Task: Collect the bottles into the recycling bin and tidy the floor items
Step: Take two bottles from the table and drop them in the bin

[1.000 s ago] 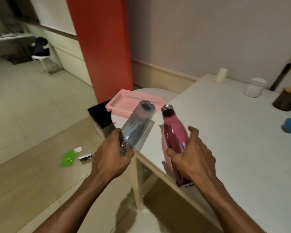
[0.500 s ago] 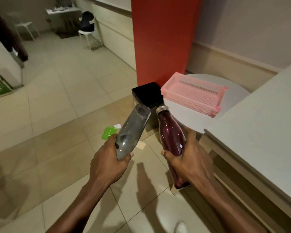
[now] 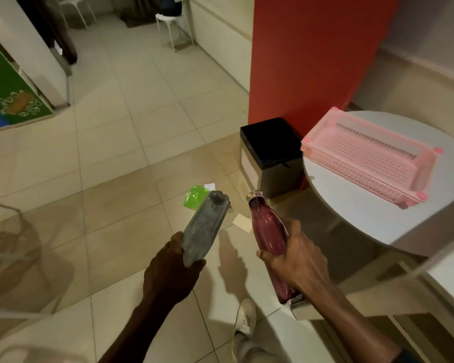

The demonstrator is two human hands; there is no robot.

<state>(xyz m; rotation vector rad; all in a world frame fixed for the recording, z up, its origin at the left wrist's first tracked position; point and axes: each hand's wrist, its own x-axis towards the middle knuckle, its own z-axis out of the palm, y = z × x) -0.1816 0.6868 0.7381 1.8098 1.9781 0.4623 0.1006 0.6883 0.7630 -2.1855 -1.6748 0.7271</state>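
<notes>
**Head view: a bottle in each hand, floor litter not yet picked up**

Both bottles are off any surface and carried neck-forward, which suits dropping them into a bin mouth. The left hand (image 3: 173, 268) is wrapped round the base end of a clear plastic bottle (image 3: 205, 226). The right hand (image 3: 296, 260) is clamped on the lower body of a red bottle (image 3: 266, 231), thumb across its front. Gripping low leaves each neck free to lead.

Two candidates for the drop show: a black bin (image 3: 270, 150) standing on the floor (image 3: 116, 158) against the red pillar (image 3: 312, 48), and a green bin (image 3: 8, 100) with printed symbols at the far left edge of the floor. Which one takes recycling I cannot tell.

A green wrapper (image 3: 194, 196) and a paper scrap (image 3: 241, 223) lie on the floor just ahead of the bottles, near the black bin's foot. With both hands full, they likely wait.

Room to move lies leftward, over bare tiles. To the right, the round tabletop (image 3: 364, 213), carrying a pink basket (image 3: 372, 155), juts out near the right elbow.
</notes>
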